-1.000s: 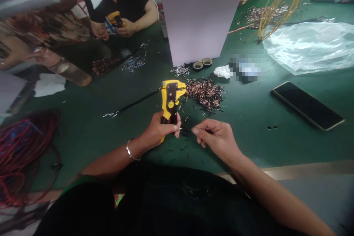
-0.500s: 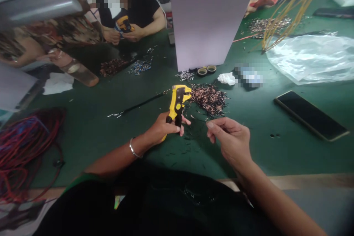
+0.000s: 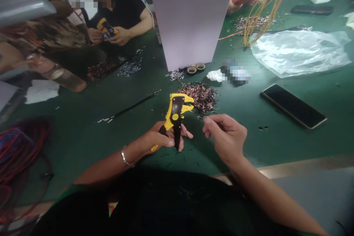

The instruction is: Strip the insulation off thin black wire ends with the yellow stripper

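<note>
My left hand (image 3: 163, 136) is wrapped round the handles of a yellow and black wire stripper (image 3: 176, 112), its jaws pointing right. Some of its fingertips stick out past the handles. Thumb and forefinger of my right hand (image 3: 228, 134) are pinched on a thin dark wire (image 3: 200, 117), whose short end shows just left of the fingertips, apart from the stripper's jaws. Right behind the jaws lies a heap of short black wire pieces with bare copper ends (image 3: 203, 96). Dark scraps are strewn on the table below the tool.
A bundle of black wires (image 3: 129, 106) lies left of the stripper. Tape rolls (image 3: 191, 70) and small metal pieces (image 3: 175, 75) sit by an upright panel (image 3: 190, 18). A phone (image 3: 293, 106) lies right; red cable coils (image 3: 22, 151) left. Co-workers' hands hold tools across the table.
The view has shifted, so most things appear further left. The stripper is nearer to me and away from the heap, with its jaws closer to my right fingertips. Both hands keep their hold.
</note>
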Motion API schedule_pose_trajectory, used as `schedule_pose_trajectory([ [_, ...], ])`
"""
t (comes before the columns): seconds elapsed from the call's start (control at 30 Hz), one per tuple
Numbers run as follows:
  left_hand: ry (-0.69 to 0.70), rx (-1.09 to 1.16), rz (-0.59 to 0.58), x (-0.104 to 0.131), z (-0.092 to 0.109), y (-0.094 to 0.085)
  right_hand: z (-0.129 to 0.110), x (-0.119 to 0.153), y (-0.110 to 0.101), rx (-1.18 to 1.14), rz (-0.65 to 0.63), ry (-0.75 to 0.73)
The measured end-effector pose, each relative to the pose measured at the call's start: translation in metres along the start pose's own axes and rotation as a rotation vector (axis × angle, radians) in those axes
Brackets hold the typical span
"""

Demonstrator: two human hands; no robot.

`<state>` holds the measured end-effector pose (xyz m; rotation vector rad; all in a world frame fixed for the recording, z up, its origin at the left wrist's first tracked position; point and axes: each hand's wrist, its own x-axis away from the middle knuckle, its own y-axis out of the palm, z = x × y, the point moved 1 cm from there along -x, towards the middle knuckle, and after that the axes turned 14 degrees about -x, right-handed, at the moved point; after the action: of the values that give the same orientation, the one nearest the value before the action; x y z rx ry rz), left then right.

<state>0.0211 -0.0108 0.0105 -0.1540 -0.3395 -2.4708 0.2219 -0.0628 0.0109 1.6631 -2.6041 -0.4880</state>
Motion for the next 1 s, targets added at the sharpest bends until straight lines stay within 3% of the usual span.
schedule_pose_trajectory([
  [0.3, 0.016, -0.006, -0.017, 0.001, 0.002, 0.001, 0.004, 0.004, -0.003, 0.177, -0.083, -0.056],
  [0.77, -0.033, -0.186, 0.010, 0.003, 0.006, 0.010, -0.008, 0.011, 0.010, 0.447, -0.233, -0.470],
  [1.0, 0.016, -0.276, 0.079, 0.001, 0.007, 0.013, -0.003, 0.012, 0.011, 0.463, -0.282, -0.513],
])
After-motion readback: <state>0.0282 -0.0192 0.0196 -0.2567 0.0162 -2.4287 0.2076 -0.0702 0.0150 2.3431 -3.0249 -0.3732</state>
